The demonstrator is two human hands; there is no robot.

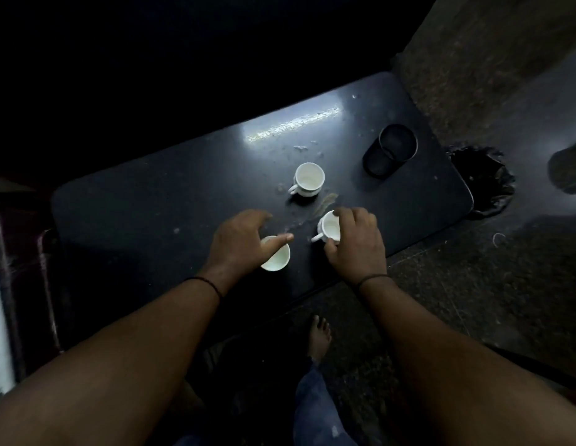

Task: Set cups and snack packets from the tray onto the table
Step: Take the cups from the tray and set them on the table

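Three white cups (308, 179) on the table (145, 204), two held.

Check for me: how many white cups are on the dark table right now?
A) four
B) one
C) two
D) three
D: three white cups show on the table: one standing alone farther back, one under the left hand near the front edge, and one gripped by the right hand beside it.
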